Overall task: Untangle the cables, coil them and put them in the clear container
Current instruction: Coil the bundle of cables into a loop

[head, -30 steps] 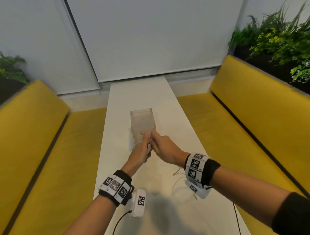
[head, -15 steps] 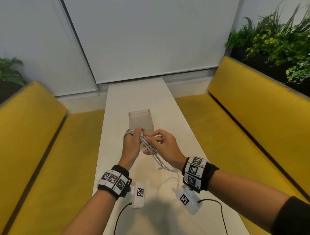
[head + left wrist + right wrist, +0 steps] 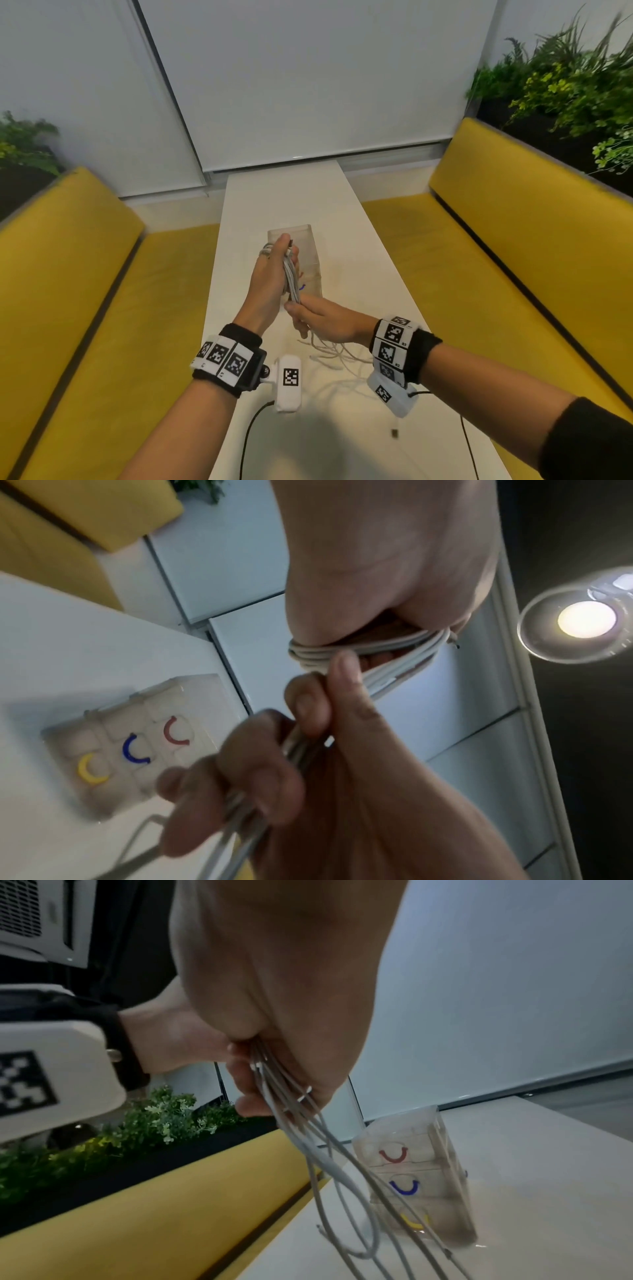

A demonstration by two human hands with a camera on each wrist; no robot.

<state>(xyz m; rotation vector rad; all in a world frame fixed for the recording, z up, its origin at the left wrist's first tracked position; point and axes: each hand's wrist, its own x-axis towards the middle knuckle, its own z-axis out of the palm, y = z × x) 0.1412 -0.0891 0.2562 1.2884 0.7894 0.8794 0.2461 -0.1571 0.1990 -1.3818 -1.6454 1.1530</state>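
Several turns of white cable are wound round my raised left hand, whose thumb pinches them; the loops show below the palm in the left wrist view. Just below, my right hand grips the same bundle of strands, which hang from the fist. The loose ends trail onto the white table, and a plug lies near my right wrist. The clear container stands upright right behind both hands, with red, blue and yellow curved marks inside.
The narrow table runs away from me between two yellow benches. Planters with green leaves stand behind the benches. A white wall with blinds closes the far end. Black leads from my wrist cameras lie at the near edge.
My left hand has lifted and turned upright with more cable wound round it. The right hand has slid down the strands toward me. The view has tilted slightly.
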